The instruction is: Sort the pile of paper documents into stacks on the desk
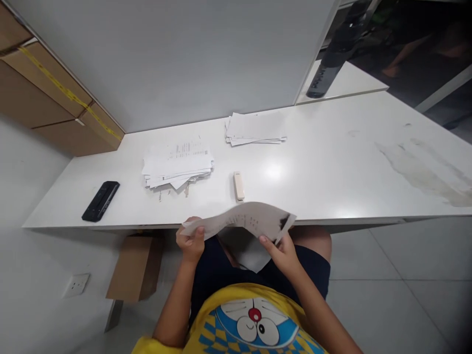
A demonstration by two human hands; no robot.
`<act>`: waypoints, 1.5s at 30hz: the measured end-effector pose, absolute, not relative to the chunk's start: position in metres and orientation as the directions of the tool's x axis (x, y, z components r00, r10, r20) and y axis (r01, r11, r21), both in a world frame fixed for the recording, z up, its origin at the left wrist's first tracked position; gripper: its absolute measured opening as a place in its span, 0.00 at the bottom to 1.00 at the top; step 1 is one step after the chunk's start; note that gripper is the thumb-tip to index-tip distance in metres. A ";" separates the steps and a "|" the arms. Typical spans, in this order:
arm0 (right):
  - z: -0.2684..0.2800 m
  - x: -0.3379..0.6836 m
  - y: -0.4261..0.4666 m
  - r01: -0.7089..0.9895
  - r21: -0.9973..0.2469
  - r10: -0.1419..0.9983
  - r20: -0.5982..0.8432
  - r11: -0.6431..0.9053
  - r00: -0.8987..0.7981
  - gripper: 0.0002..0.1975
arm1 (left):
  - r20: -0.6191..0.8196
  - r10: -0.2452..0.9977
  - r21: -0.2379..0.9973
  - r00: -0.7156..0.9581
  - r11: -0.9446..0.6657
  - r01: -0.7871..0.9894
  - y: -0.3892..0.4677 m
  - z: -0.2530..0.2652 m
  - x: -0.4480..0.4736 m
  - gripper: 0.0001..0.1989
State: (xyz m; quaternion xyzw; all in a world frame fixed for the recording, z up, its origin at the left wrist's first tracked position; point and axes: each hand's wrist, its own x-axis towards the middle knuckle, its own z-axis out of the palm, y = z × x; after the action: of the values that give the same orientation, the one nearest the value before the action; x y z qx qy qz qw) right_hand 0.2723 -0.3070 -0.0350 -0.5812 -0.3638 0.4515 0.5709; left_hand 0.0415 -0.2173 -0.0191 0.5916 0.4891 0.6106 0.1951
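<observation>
Between my two hands is a printed sheet of paper, bowed upward in the middle, in front of the table's near edge. My left hand pinches its left end with the thumb on top. At the other end my right hand grips the corner near a dark printed patch. Just beyond the sheet lies a small pale stapler. A messy stack of printed papers rests to the left of it, and a second, smaller paper stack lies farther back by the wall panel.
A black phone lies at the left of the white table. Cardboard boxes stand at the back left, and another box is under the table. A dark bottle stands at the back right, near a stained patch of tabletop.
</observation>
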 end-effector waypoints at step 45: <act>-0.020 0.370 -0.278 -0.072 -0.956 0.842 -0.285 -0.284 0.458 0.31 | 0.404 0.660 0.257 0.633 -0.746 0.615 -0.186 -0.001 0.115 0.25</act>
State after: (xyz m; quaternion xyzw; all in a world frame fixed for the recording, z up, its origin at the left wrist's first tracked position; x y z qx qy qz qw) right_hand 0.3696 -0.2781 -0.0197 -0.6729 -0.2863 0.4350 0.5253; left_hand 0.1146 -0.1865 -0.0011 0.9023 0.3533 0.2425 0.0473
